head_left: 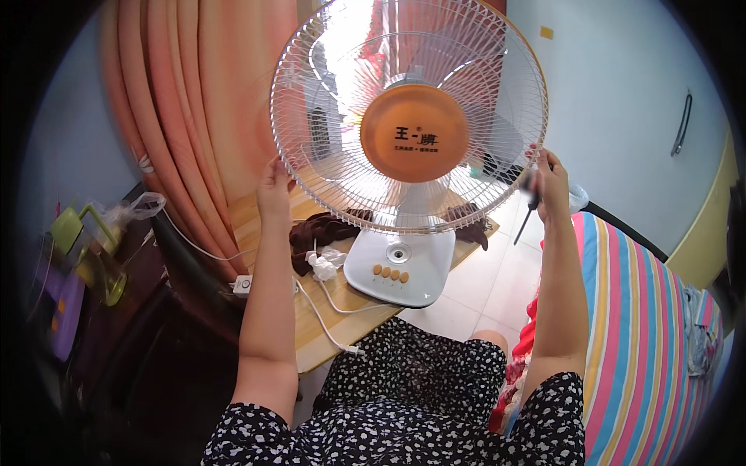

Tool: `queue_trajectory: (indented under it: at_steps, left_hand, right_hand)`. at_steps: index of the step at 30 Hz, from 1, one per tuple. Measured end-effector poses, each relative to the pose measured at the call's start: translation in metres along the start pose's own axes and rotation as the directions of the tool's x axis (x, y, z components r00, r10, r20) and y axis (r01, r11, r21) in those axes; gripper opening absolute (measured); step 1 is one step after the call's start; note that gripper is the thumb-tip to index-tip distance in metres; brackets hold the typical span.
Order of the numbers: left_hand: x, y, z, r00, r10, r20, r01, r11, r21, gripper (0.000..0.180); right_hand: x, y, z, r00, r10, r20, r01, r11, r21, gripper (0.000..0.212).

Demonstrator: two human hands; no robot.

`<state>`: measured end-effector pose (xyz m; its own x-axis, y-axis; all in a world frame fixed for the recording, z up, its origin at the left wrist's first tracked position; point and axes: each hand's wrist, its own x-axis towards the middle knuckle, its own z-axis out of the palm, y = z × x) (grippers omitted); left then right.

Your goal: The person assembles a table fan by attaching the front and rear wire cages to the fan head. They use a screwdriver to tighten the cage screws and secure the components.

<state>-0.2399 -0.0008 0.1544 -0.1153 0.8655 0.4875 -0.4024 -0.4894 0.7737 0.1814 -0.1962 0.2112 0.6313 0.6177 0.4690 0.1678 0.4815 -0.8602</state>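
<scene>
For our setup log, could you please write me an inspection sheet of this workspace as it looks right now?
Surface: wooden table, light brown, with a white fan base standing on it.
Job's things: table fan with white wire guard and orange hub, upright, facing the person; dark-handled screwdriver.
Clutter: dark brown cloth behind the base; crumpled white tissue beside it.
Hands: left hand on the guard's left rim; right hand at the right rim, holding the screwdriver.
Cables: white cord across the table, plug at its front edge; white power strip on the left.
Surroundings: orange curtain, striped bedding, dark cabinet, tiled floor.
</scene>
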Motion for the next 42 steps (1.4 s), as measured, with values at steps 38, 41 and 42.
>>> queue_trajectory:
  at_steps: [38, 41, 42]
  left_hand:
    - [-0.049, 0.031, 0.03, 0.91, 0.415, -0.002, -0.373, 0.82, 0.434, 0.039]
    - [-0.05, 0.031, 0.03, 0.916, 0.401, -0.003, -0.361, 0.826, 0.433, 0.039]
    - [-0.05, 0.029, 0.028, 0.915, 0.403, 0.001, -0.364, 0.826, 0.429, 0.038]
  right_hand:
    - [-0.044, -0.019, 0.039, 0.963, -0.197, -0.186, 0.196, 0.98, -0.023, 0.044]
    - [-0.045, -0.025, 0.04, 0.953, -0.25, -0.173, 0.236, 0.967, -0.1, 0.049]
    - [-0.046, -0.028, 0.042, 0.955, -0.245, -0.168, 0.23, 0.968, -0.101, 0.049]
